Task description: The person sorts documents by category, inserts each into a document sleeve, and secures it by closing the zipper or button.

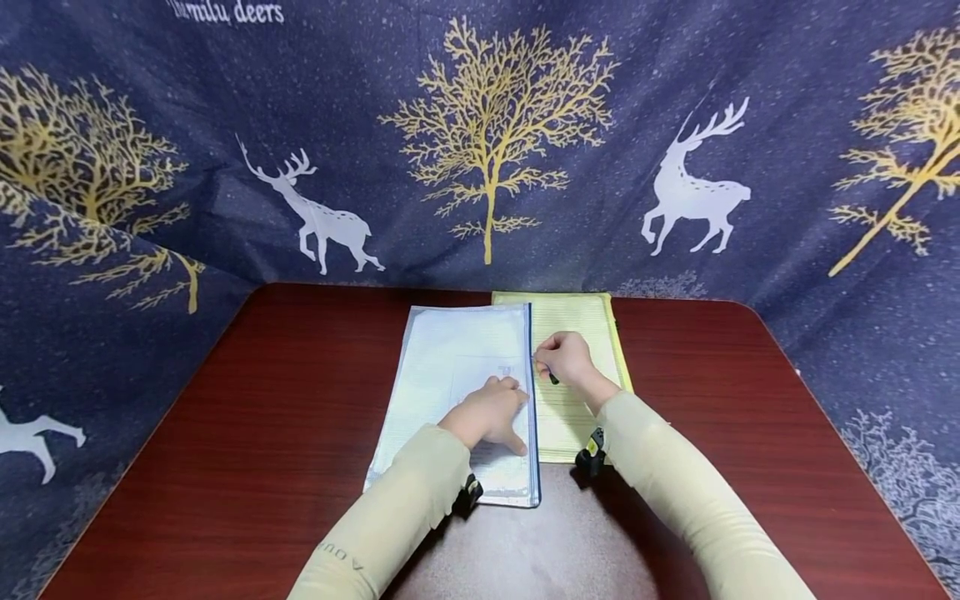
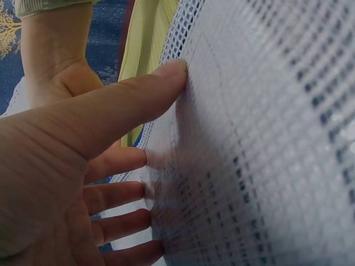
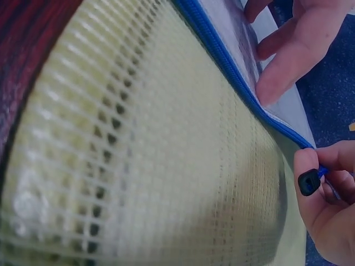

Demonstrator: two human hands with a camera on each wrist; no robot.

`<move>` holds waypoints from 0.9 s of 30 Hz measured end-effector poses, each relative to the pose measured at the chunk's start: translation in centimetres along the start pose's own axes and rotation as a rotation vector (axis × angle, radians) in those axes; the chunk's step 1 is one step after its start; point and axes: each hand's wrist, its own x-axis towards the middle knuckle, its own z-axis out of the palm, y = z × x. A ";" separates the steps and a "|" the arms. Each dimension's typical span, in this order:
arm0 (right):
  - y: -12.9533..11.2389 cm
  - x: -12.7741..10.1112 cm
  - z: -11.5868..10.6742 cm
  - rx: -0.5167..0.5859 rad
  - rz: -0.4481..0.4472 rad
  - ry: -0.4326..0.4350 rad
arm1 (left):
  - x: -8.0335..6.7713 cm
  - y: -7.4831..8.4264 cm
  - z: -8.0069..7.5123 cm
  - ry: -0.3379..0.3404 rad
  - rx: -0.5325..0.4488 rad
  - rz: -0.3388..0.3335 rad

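A translucent white mesh zip pouch (image 1: 431,350) with a blue zipper (image 3: 219,52) along its right edge lies partly over a yellow mesh pouch (image 1: 573,425). Papers with faint print show through the white pouch. My left hand (image 1: 491,410) rests on the white pouch beside the zipper, fingers spread and pressing its surface. My right hand (image 1: 566,358) pinches the zipper pull at the blue edge, above the yellow pouch. The pull's black tab (image 3: 309,182) sticks out by the thumb in the right wrist view.
Both pouches lie on a dark red wooden table (image 1: 300,400), near its far edge. Behind it hangs a navy cloth (image 1: 420,225) printed with white deer and golden trees. A small black device (image 1: 590,454) sits by the right wrist.
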 end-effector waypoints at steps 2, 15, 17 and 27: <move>0.1 0.1 0.1 0.018 -0.002 0.004 | -0.2 0.0 0.0 0.003 0.000 0.003; -0.5 0.1 0.1 0.079 -0.041 0.042 | -1.2 0.0 0.7 0.026 0.007 0.013; -0.6 0.0 0.1 0.102 -0.048 0.042 | -1.3 0.0 0.7 0.035 0.007 0.019; -1.0 0.4 -0.2 0.130 -0.016 0.067 | -2.1 0.3 0.9 0.064 0.035 0.070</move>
